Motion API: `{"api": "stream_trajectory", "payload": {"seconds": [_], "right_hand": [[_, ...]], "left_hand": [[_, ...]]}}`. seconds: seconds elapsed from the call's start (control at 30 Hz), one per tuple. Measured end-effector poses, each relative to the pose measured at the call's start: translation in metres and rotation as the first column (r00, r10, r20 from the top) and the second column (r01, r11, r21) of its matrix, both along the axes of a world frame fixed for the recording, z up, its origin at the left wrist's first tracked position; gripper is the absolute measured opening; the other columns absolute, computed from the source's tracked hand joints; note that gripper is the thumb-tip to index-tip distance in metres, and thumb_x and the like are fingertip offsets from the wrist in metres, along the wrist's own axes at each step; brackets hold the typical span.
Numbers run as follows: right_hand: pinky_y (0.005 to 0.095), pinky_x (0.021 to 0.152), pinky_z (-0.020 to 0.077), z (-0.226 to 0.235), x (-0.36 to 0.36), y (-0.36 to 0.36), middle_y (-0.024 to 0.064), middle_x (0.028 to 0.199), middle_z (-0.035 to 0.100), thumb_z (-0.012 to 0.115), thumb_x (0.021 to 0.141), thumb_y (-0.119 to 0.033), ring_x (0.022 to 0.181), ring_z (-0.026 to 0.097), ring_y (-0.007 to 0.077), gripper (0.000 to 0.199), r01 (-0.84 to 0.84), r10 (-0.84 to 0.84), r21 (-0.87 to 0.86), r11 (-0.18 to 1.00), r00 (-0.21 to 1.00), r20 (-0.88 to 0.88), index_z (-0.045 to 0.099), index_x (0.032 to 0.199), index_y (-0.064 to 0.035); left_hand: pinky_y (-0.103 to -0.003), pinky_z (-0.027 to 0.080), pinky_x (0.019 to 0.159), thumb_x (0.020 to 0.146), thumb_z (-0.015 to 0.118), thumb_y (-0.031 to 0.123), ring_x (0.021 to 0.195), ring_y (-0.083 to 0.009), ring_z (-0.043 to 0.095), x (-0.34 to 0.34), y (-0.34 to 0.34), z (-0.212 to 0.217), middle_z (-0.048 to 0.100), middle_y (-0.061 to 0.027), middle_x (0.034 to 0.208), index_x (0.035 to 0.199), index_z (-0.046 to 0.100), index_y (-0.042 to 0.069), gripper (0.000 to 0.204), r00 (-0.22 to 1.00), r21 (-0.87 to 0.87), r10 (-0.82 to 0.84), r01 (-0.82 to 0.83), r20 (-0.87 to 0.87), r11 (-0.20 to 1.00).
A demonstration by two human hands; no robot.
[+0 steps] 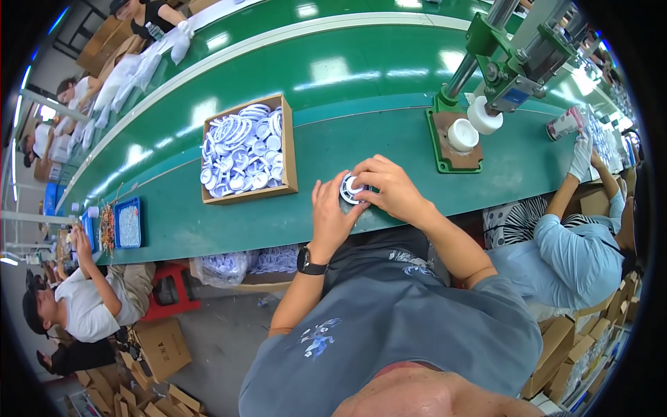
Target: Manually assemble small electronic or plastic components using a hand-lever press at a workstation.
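Note:
Between my two hands, by the near edge of the green bench, is a round white plastic part with a dark slotted ring around its rim. My left hand is curled against its left side, thumb at the lower edge. Over its top and right side bend the fingers of my right hand, gripping it from above. Those fingers hide part of its middle. To the left of my hands stands a cardboard box filled with similar white caps and rings.
A green hand press with white round tooling stands at the back right. Beyond the bench runs a green conveyor. Co-workers sit on both sides; the right one's gloved hand is near a can. A blue tray lies far left.

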State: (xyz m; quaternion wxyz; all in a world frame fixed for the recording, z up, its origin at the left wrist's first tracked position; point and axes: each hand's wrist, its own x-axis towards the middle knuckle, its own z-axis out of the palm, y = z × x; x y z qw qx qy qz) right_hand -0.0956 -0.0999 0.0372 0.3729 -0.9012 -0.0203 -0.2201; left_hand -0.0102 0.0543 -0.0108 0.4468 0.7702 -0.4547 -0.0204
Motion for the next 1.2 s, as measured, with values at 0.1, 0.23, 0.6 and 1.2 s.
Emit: {"api": "stream_trajectory", "payload": {"seconds": [0.1, 0.23, 0.6, 1.2], "right_hand": [[0.0351, 0.074, 0.0499, -0.005, 0.001, 0.000, 0.0056, 0.097, 0.066, 0.077, 0.070, -0.008, 0.084, 0.058, 0.0252, 0.022, 0.002, -0.001, -0.024, 1.000, 1.000, 0.010, 0.070, 0.090, -0.0052], [0.0340, 0.073, 0.0502, -0.012, 0.000, 0.004, 0.0045, 0.097, 0.068, 0.077, 0.070, -0.010, 0.084, 0.058, 0.0240, 0.017, 0.047, -0.047, -0.003, 0.999, 0.996, 0.079, 0.071, 0.085, -0.0053], [0.0321, 0.069, 0.0514, -0.024, -0.005, 0.012, 0.0070, 0.104, 0.068, 0.076, 0.071, -0.008, 0.085, 0.060, 0.0244, 0.016, 0.130, -0.119, -0.061, 0.990, 0.979, 0.166, 0.072, 0.087, -0.0057], [0.0389, 0.085, 0.0492, -0.029, -0.008, 0.003, 0.0147, 0.122, 0.056, 0.068, 0.078, -0.001, 0.104, 0.057, 0.0310, 0.022, 0.309, -0.314, 0.052, 0.950, 0.938, 0.145, 0.066, 0.100, -0.0053]], "left_hand": [[-0.051, 0.032, 0.107, 0.071, 0.081, 0.018, 0.109, -0.0313, 0.057, 0.001, 0.000, 0.001, 0.061, -0.0137, 0.116, 0.128, 0.052, 0.004, 0.065, 1.000, 0.000, 0.003, -0.003, -0.002, 1.000], [-0.050, 0.030, 0.107, 0.071, 0.081, 0.020, 0.108, -0.0296, 0.057, 0.004, 0.001, 0.000, 0.062, -0.0132, 0.113, 0.128, 0.051, 0.006, 0.066, 1.000, 0.000, 0.001, -0.001, 0.004, 1.000], [-0.049, 0.029, 0.108, 0.071, 0.080, 0.018, 0.110, -0.0299, 0.056, 0.004, 0.002, 0.000, 0.062, -0.0134, 0.115, 0.129, 0.051, 0.005, 0.066, 1.000, 0.003, 0.013, -0.013, -0.025, 1.000], [-0.039, 0.044, 0.097, 0.082, 0.071, 0.013, 0.101, -0.0334, 0.063, 0.214, 0.062, 0.086, 0.067, -0.0169, 0.110, 0.108, 0.066, -0.001, 0.030, 0.884, 0.293, 0.151, -0.302, 0.443, 0.907]]}}
